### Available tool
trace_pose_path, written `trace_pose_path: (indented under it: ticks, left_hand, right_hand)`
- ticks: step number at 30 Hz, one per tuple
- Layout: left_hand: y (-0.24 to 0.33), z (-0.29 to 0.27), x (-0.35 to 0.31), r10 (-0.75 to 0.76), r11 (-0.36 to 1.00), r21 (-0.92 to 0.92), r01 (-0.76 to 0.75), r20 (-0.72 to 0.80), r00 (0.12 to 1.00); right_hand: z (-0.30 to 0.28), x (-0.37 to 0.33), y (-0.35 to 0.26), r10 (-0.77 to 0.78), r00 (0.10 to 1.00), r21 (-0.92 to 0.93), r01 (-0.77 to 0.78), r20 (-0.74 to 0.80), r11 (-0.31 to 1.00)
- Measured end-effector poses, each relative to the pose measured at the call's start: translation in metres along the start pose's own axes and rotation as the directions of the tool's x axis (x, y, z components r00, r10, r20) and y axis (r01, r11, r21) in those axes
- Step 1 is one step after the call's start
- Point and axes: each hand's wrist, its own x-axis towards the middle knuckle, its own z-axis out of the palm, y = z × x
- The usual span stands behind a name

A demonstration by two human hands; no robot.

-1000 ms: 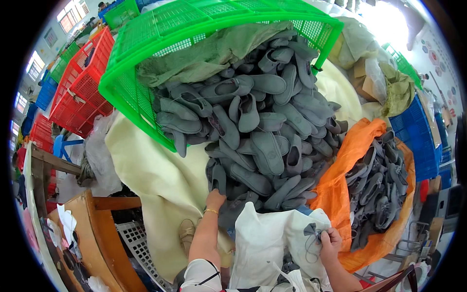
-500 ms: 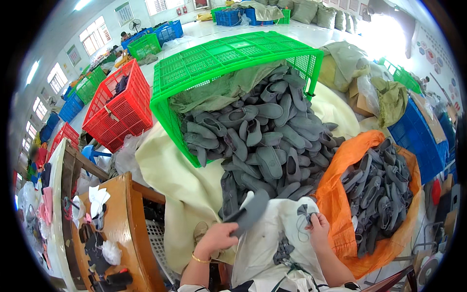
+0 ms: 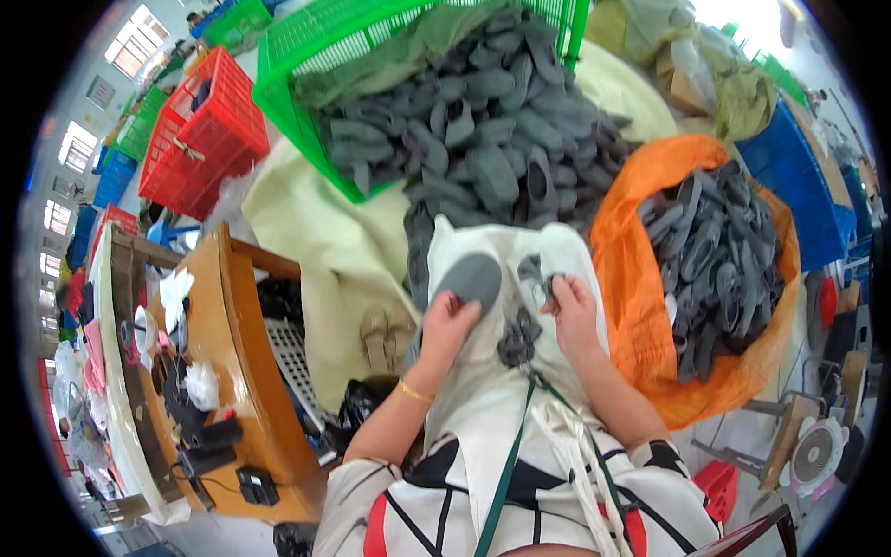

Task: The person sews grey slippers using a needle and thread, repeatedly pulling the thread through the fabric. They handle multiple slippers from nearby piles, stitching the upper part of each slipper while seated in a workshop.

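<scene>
My left hand (image 3: pixel 447 327) grips a grey shoe sole (image 3: pixel 469 279) over the white cloth (image 3: pixel 483 390) on my lap. My right hand (image 3: pixel 572 311) pinches a small dark grey piece (image 3: pixel 534 272) beside it. A few small dark scraps (image 3: pixel 515 342) lie on the cloth between my hands. A big pile of grey soles (image 3: pixel 483 139) spills out of a tipped green crate (image 3: pixel 306 56) just beyond my hands.
An orange sack (image 3: pixel 640 306) holding more grey soles (image 3: pixel 715 251) lies to my right. A wooden bench (image 3: pixel 246 371) with tools stands at my left, a red crate (image 3: pixel 200 139) behind it. A cream sheet (image 3: pixel 316 232) covers the floor; blue crates (image 3: pixel 807 186) sit far right.
My left hand has drawn a grey sole from the pile onto my lap. The right hand stays on the cloth with its small piece. My view has tilted downward and closer.
</scene>
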Motion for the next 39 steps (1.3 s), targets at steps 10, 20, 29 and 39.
trace_pose_path:
  ticks: [10,20,29,39]
  left_hand:
    - [0.036,0.039,-0.051,-0.181,0.711,-0.663,0.236,0.151,0.972]
    - [0.024,0.051,-0.043,-0.425,0.646,-0.713,0.273,-0.039,0.904]
    - [0.027,0.061,-0.028,-0.551,0.672,-0.634,0.383,-0.083,0.830]
    - [0.033,0.062,-0.028,-0.551,0.658,-0.641,0.394,-0.053,0.833]
  right_hand:
    - [0.007,-0.031,-0.002,0.044,0.992,0.051,-0.050,0.114,0.997]
    - [0.002,-0.048,0.009,0.090,0.904,-0.572,0.184,0.418,0.800]
    - [-0.005,-0.033,-0.013,0.312,0.908,-0.564,-0.108,0.280,0.819]
    - [-0.001,-0.030,-0.007,0.161,0.931,-0.648,0.098,0.328,0.755]
